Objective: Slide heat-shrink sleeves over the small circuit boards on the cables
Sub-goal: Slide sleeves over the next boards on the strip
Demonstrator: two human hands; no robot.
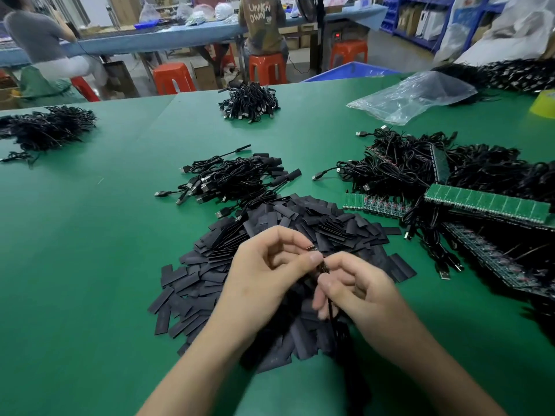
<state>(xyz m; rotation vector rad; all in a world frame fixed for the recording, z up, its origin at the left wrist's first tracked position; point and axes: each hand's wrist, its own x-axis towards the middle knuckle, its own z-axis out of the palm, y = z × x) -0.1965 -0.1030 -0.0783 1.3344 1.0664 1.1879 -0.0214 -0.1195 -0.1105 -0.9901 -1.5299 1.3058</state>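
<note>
Pinching the small circuit board [311, 247] w/ my left hand [264, 277], thumb & finger curled on it, just above the pile of black heat-shrink sleeves [207, 283]. My right hand [360, 292] grips its black cable [331, 319], right below. A heap of USB cables [234, 178] lies farther back on the green table [90, 250]. Green board strips [486, 205] sit on the right.

Fig.: bare-handed working posture, head view. L forearm [210, 355] & R forearm [420, 355] enter from the lower edge and converge toward centre. L hand [264, 271]: thumb & index tips pinch a small circuit board [310, 247]; other fingers curled. R hand [360, 285]: just beside L, thumb & curled fingers pinch a black cable [331, 310] that hangs below the hand. Wrists apart, approx. level.
</note>
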